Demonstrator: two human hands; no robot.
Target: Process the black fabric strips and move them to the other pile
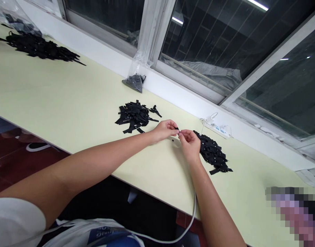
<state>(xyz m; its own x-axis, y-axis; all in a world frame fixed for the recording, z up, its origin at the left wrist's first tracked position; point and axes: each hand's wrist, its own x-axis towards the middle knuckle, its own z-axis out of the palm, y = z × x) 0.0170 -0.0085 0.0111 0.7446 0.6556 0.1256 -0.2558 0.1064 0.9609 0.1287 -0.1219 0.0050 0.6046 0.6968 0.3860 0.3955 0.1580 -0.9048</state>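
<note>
My left hand [165, 129] & right hand [188, 141] both pinch one small black strip [177, 129] btwn fingertips, above desk [69, 103], btwn two strip piles.

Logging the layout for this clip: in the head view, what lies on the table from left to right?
Far-left black pile → clear bag → middle pile of black strips → left hand → right hand → right pile → blurred patch.
</note>
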